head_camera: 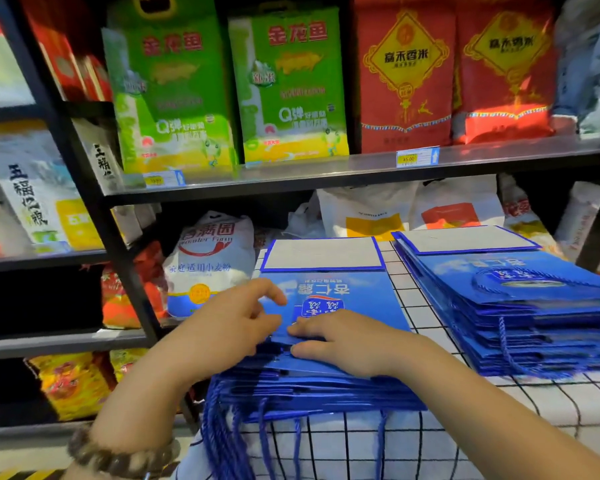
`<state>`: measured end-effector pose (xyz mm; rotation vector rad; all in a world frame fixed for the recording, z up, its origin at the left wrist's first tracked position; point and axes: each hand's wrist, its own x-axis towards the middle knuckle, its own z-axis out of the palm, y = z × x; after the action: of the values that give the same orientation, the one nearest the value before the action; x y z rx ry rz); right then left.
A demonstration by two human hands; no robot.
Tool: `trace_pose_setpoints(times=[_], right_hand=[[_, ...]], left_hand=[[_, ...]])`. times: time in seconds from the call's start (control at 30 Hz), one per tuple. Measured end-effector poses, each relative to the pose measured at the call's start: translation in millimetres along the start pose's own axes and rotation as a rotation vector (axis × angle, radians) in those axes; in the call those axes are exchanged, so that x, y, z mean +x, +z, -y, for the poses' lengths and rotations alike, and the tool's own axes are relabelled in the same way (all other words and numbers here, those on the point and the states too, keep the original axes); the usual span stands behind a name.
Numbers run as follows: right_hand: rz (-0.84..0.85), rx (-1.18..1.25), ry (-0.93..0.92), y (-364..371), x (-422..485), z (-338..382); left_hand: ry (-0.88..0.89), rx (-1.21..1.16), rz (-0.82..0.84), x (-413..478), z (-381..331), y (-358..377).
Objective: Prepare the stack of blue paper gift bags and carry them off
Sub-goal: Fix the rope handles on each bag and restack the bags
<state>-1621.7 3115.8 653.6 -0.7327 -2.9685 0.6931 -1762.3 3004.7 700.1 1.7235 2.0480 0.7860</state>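
- Brown beaded bracelet (118, 459) circles my wrist at the bottom edge.
- Above it, my left hand (229, 323) curls against the left edge of the stack of flat blue paper gift bags (347, 292); pinching or not, I cannot tell.
- Flat-fingered, my right hand (343, 341) presses its top.
- This pile and a second blue stack (520, 306), to the right, lie on a white black-gridded surface (426, 306).
- Dangling blue rope handles (229, 431) run out of view below.

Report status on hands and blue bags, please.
Left hand curled at top bag edge; right hand rests on near stack. Second stack beside it. Nothing blocking.
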Motion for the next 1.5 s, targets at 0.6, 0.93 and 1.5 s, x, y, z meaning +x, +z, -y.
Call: trace_pose_setpoints(times=[0.6, 0.93, 1.5], right_hand=[[-0.010, 0.709, -0.050, -17, -11, 12], [-0.251, 0.842, -0.006, -24, -9, 16], [-0.672, 0.673, 0.387, -35, -22, -37]], left_hand=[[-0.197, -1.380, -0.243, 41, -29, 24], [-0.244, -1.119, -0.136, 44, -21, 32], [-0.135, -0.604, -0.055, 39, -18, 50]])
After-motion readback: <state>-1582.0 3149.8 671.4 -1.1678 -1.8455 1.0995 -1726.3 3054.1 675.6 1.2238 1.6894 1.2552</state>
